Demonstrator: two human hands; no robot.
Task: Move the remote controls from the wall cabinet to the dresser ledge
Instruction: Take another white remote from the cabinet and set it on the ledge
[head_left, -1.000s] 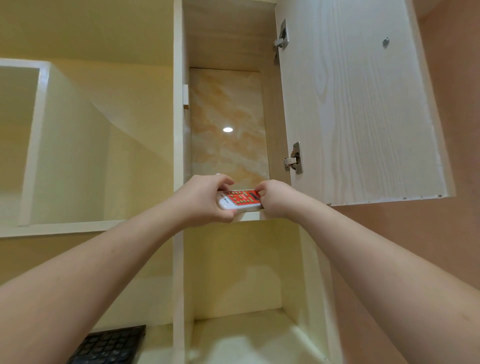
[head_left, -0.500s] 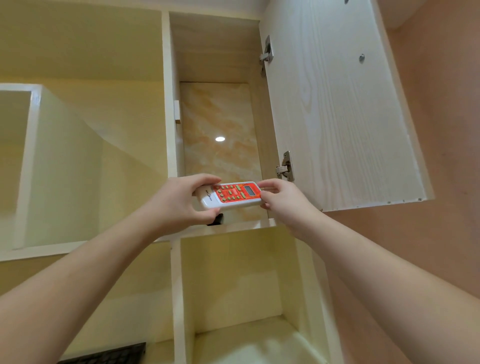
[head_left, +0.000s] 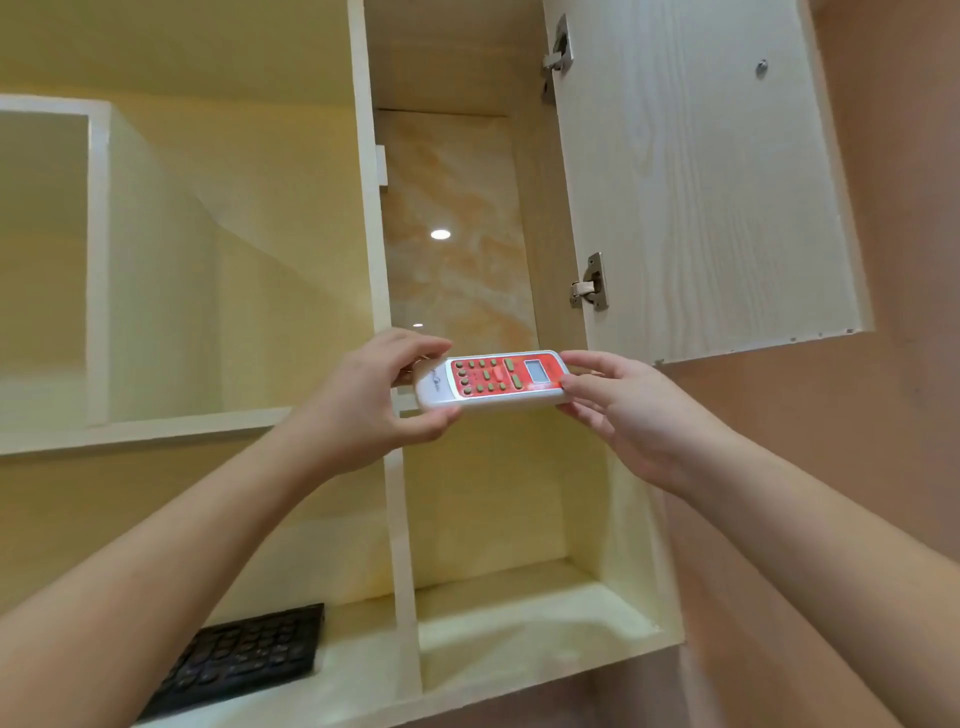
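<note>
A white remote control (head_left: 493, 382) with a red button panel and a small screen is held level in front of the open wall cabinet (head_left: 452, 218). My left hand (head_left: 374, 400) grips its left end between thumb and fingers. My right hand (head_left: 618, 400) pinches its right end. The remote hangs just outside the cabinet's lower edge, over the divider between two open cubbies. The cabinet floor is hidden behind the remote and my hands. The dresser ledge is out of view.
The cabinet door (head_left: 696, 176) stands open to the right on two metal hinges. Open cubbies lie below and to the left. A black keyboard (head_left: 244, 660) rests on the lower left shelf. A pinkish wall (head_left: 893, 415) fills the right side.
Both hands have drawn the remote out of the cabinet toward me and a little lower. Its red face now tilts up into full view.
</note>
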